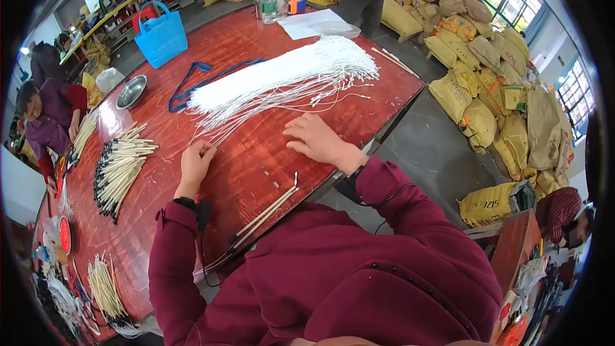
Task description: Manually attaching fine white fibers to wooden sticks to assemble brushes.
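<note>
Far on the glossy red counter [240,173] lies a long bundle of thin white cords [275,83], likely light, limp, best gripped mid-length. Left hand [195,163]: fingers nearly together, hold unclear; right hand [320,142]: loosely spread, empty.

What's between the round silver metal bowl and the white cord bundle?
In the head view, a dark blue fabric strap lies between them on the red tabletop.

maroon garment [359,295], long sleeves [174,269] with cuff tabs [389,166]; small dark buttons [393,269] in a row. black bands [186,202] at both wrists, thin black cables [202,250].
</note>
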A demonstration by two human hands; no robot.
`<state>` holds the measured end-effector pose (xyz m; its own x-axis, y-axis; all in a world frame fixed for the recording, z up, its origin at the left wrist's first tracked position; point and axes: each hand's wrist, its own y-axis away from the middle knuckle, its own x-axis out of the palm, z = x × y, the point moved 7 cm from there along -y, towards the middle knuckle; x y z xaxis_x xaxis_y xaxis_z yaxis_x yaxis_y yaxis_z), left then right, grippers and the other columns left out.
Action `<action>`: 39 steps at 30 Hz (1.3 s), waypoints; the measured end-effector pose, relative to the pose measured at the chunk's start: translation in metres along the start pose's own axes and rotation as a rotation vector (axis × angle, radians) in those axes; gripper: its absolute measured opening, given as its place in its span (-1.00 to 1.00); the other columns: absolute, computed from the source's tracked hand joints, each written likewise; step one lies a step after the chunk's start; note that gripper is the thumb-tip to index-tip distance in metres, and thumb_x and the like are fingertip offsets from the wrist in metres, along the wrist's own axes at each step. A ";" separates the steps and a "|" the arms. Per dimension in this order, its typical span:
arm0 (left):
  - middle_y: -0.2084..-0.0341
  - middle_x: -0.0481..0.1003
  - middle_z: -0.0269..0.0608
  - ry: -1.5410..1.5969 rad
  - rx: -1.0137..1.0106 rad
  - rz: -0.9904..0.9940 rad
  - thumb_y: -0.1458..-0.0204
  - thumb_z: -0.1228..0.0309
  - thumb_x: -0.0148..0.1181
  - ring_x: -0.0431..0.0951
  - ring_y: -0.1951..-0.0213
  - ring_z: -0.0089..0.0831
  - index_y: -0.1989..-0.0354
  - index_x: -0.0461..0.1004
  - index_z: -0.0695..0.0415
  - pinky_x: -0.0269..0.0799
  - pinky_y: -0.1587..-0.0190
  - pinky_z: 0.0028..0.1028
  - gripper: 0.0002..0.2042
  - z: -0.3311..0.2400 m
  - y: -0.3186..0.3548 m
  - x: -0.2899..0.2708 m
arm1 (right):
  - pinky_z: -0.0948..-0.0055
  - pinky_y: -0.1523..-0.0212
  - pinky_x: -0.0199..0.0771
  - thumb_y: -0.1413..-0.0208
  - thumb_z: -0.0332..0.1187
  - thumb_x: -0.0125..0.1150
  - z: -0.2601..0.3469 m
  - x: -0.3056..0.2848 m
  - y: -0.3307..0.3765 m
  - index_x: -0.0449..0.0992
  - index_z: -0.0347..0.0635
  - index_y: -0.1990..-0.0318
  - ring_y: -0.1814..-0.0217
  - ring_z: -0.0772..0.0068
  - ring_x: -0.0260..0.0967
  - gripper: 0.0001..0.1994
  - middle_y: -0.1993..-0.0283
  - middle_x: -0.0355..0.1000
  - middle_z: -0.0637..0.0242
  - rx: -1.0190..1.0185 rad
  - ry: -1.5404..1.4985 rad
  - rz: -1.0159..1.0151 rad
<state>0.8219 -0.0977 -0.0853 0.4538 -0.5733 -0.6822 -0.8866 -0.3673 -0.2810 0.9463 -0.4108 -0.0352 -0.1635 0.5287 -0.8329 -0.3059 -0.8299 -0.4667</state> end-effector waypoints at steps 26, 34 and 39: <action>0.42 0.57 -0.38 0.265 -0.196 0.556 -0.23 0.41 0.21 0.52 0.38 -0.64 0.11 0.59 0.26 0.46 0.33 -0.54 -0.81 -0.101 0.053 -0.015 | 0.16 -0.16 0.32 -0.20 -0.16 0.27 -0.016 0.003 0.006 0.60 -0.12 0.04 -0.12 0.16 0.33 -0.71 -0.03 0.51 0.31 0.019 -0.103 0.028; 0.53 0.50 -0.36 0.136 -0.101 0.411 -0.18 0.43 0.21 0.46 0.41 -0.63 0.37 0.54 0.29 0.41 0.35 -0.46 -0.83 -0.031 0.079 -0.009 | 0.05 0.08 0.47 -0.02 -0.26 0.31 -0.035 0.014 0.003 0.62 -0.17 0.32 0.17 0.01 0.50 -0.82 0.29 0.57 0.15 0.048 -0.025 -0.031; 0.60 0.53 -0.16 -0.021 -0.005 -0.051 -0.13 0.36 0.29 0.53 0.51 -0.33 0.32 0.58 0.25 0.43 0.38 -0.34 -0.82 0.050 0.034 -0.048 | 0.18 -0.17 0.39 -0.14 -0.40 0.32 -0.050 0.018 -0.002 0.60 -0.19 -0.01 -0.11 0.05 0.44 -0.72 -0.01 0.56 0.16 0.098 0.020 -0.113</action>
<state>0.7659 -0.0461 -0.0958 0.4967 -0.5383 -0.6808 -0.8617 -0.3993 -0.3130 0.9906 -0.4078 -0.0641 -0.1042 0.6136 -0.7827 -0.4111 -0.7432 -0.5279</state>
